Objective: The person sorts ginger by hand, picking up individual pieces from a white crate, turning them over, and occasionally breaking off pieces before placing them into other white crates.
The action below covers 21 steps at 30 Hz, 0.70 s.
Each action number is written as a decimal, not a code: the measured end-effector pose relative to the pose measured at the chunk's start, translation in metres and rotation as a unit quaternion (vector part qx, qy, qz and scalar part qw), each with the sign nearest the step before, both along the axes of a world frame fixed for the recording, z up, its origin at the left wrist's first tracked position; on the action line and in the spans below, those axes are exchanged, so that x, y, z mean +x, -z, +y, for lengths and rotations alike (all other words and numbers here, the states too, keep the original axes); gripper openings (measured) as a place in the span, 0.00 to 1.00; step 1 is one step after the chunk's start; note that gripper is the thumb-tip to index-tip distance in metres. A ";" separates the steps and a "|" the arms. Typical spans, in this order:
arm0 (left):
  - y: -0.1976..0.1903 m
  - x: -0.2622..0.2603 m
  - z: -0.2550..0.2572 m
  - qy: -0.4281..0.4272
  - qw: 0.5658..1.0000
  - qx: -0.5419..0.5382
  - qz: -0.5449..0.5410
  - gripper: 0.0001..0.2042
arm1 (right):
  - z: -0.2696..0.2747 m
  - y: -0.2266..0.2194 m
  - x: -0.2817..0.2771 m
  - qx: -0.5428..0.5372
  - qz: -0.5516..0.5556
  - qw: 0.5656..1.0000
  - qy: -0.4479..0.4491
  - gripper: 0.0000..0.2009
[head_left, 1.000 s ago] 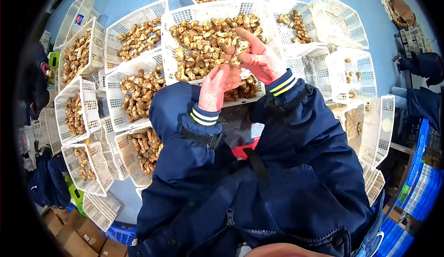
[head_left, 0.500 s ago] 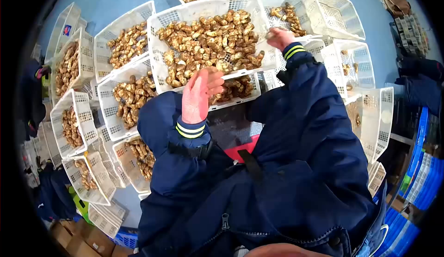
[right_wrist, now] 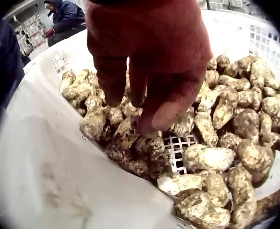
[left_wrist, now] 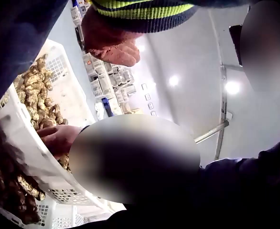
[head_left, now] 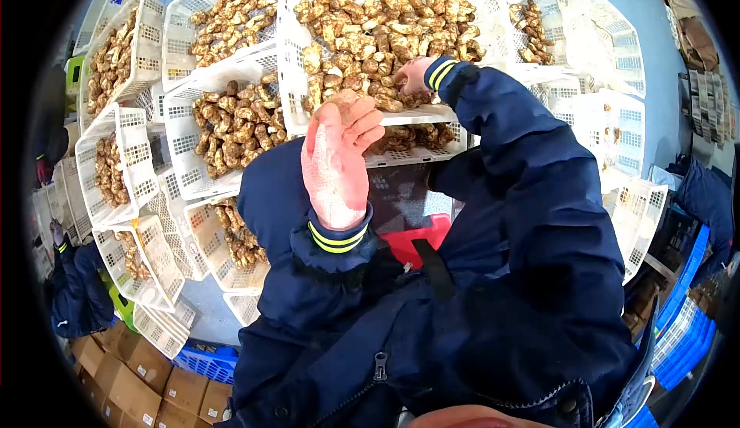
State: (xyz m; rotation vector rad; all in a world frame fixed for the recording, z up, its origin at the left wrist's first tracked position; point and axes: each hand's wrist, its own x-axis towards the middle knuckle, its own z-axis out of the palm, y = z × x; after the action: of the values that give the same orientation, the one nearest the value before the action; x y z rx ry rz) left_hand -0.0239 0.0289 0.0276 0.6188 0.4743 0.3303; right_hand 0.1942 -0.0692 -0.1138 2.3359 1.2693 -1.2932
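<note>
Brown-and-white mushrooms [head_left: 385,31] fill the large white perforated basket [head_left: 443,112] in front of me. My right hand [head_left: 414,76], in a pinkish glove, reaches down into this basket near its front wall. In the right wrist view, the fingers of the right hand [right_wrist: 152,57] point down, thumb tip right at a dirt-covered mushroom [right_wrist: 123,136], with no firm grip showing. My left hand [head_left: 337,158] hovers at the basket's front left, palm turned up and fingers loosely bent. In the left wrist view that left hand [left_wrist: 114,40] holds nothing.
Below the large basket's front wall, more mushrooms [head_left: 412,137] show in a lower basket. Baskets of mushrooms [head_left: 235,127] stand on the left, with further white baskets [head_left: 609,31] on the right. Cardboard boxes [head_left: 127,389] lie lower left; another person [head_left: 81,281] is beyond the left baskets.
My right hand leaves the mushroom held in the large basket, swings right to the neighbouring basket, then returns among the mushrooms. The left hand turns palm up and stays near the front wall.
</note>
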 end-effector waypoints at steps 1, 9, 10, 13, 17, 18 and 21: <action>0.001 0.000 0.002 -0.001 1.000 -0.002 0.001 0.19 | 0.004 0.004 -0.005 -0.020 -0.061 0.996 -0.066 0.25; 0.015 0.000 0.000 0.013 1.000 0.001 -0.025 0.18 | -0.007 -0.053 -0.002 0.147 0.026 0.976 0.159 0.19; 0.015 0.001 -0.002 0.014 1.000 0.015 -0.018 0.18 | -0.010 -0.075 -0.002 0.170 0.091 0.945 0.264 0.22; 0.027 0.001 -0.011 0.021 0.998 0.053 0.004 0.18 | -0.038 -0.114 -0.020 0.409 0.324 0.772 0.362 0.21; 0.025 0.004 -0.019 0.072 0.995 0.041 -0.058 0.20 | -0.055 -0.165 -0.077 0.478 0.297 0.749 0.349 0.21; 0.023 0.004 -0.022 0.073 0.996 0.017 -0.047 0.19 | -0.057 -0.162 -0.086 0.470 0.258 0.774 0.337 0.21; 0.032 0.005 -0.017 0.101 0.989 0.001 -0.112 0.17 | -0.058 -0.146 -0.102 0.535 0.015 0.829 0.163 0.22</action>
State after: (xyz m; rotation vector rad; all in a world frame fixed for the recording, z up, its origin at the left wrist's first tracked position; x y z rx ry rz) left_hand -0.0192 0.0118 -0.0042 0.6177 0.1940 0.2037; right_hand 0.0918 -0.1271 0.0322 3.3844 2.0366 -0.7031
